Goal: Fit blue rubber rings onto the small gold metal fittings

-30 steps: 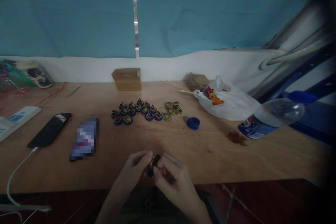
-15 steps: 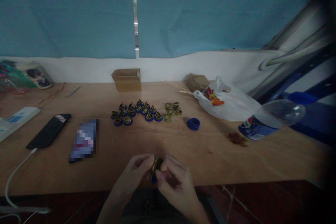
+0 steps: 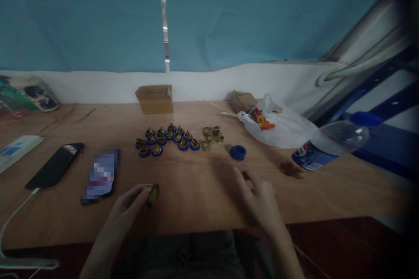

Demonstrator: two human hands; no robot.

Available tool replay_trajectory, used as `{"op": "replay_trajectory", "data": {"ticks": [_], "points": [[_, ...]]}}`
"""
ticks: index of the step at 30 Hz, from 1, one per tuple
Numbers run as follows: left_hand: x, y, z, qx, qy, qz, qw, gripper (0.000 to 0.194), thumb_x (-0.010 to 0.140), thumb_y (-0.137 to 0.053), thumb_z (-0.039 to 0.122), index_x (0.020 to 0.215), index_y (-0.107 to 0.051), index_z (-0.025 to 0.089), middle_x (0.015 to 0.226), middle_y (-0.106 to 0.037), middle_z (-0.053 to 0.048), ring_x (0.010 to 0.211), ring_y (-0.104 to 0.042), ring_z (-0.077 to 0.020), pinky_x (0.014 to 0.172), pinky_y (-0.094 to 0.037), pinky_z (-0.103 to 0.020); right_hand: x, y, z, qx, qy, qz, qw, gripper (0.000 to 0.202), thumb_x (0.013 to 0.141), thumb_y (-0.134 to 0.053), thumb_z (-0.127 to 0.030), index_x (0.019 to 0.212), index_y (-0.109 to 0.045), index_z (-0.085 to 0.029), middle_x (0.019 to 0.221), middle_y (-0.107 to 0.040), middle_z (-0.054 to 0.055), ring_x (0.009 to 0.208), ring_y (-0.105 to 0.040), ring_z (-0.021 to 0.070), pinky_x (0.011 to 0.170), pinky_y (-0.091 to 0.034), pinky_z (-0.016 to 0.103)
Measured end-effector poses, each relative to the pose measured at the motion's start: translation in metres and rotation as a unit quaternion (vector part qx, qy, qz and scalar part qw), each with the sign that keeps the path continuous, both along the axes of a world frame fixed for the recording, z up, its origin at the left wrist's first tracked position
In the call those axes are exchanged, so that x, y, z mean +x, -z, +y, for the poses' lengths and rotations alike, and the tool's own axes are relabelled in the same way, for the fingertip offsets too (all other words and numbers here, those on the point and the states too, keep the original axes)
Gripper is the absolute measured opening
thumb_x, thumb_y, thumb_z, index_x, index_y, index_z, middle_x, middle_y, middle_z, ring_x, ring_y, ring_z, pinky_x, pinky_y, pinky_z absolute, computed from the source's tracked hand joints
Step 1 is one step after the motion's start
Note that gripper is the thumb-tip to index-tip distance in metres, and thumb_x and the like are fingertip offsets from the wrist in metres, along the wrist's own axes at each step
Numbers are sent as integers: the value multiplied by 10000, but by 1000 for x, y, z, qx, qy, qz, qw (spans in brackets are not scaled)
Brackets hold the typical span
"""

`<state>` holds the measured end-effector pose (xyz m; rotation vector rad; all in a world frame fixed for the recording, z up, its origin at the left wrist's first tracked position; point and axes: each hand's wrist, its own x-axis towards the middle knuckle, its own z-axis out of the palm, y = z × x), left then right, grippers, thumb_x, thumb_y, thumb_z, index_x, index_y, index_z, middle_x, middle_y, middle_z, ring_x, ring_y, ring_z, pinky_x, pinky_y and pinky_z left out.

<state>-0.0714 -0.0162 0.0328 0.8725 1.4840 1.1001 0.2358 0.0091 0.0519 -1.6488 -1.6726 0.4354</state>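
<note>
Near the table's front edge, my left hand [image 3: 132, 202] pinches a round gold-coloured piece [image 3: 153, 194] with a bit of blue under it. My right hand [image 3: 255, 187] hovers over the wood to the right, below a coil of blue rings [image 3: 238, 152]; its fingers are curled and blurred, and whether they hold anything is hidden. Mid-table, several gold pieces seated in blue rings [image 3: 157, 150] stand in a cluster, with small flaps raised. Just right of them lie several plain gold pieces [image 3: 205, 145] without blue.
A small open cardboard box [image 3: 156, 103] stands at the back. Two phones, a dark one [image 3: 55, 165] and a lit one [image 3: 101, 176], lie left beside a white power strip [image 3: 19, 150]. A white plastic bag [image 3: 281, 128] and a bottle [image 3: 327, 146] are at the right.
My hands have parted. The left has moved left with the gold piece, while the right has let go and moved right and up towards the blue rings. The view has shifted slightly.
</note>
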Motion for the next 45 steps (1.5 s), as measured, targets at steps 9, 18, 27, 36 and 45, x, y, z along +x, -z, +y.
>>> {"op": "replay_trajectory", "data": {"ticks": [9, 18, 27, 36, 45], "points": [[34, -2, 1, 115, 33, 162, 979, 252, 662, -776, 350, 885, -734, 241, 861, -698, -35, 798, -606, -218, 757, -448, -285, 3, 17, 60, 5, -154, -207, 966, 271, 945, -400, -233, 1117, -592, -152, 1071, -651, 132, 957, -646, 237, 816, -480, 359], [62, -3, -5, 145, 106, 144, 973, 229, 700, -755, 313, 925, -735, 272, 1027, -666, -67, 1018, -564, -281, 949, -387, -362, -30, 7, 14, -22, -121, -54, 991, 233, 947, -424, -270, 1077, -590, -173, 948, -674, 82, 780, -653, 202, 743, -506, 352], [69, -9, -12, 162, 210, -57, 962, 245, 860, -581, 367, 1006, -696, 208, 938, -694, -76, 870, -626, -220, 787, -462, -293, -68, 8, -22, -159, -235, 339, 897, 270, 962, -412, -388, 995, -627, -229, 807, -647, 1, 684, -627, 131, 613, -530, 242], [63, 9, -3, 150, 188, 74, 968, 216, 849, -591, 308, 1045, -649, 237, 1101, -678, -48, 1071, -605, -220, 957, -438, -345, -8, -1, 20, -41, -100, 109, 988, 255, 921, -469, -415, 989, -589, -200, 902, -687, 58, 767, -648, 184, 664, -492, 276], [63, 24, -2, 126, 165, 99, 973, 245, 873, -554, 329, 1095, -592, 234, 1091, -669, -41, 1042, -627, -195, 928, -477, -329, 69, -1, 100, 4, -15, -71, 997, 290, 890, -441, -407, 887, -618, -178, 774, -697, 77, 688, -643, 219, 614, -450, 296]]}}
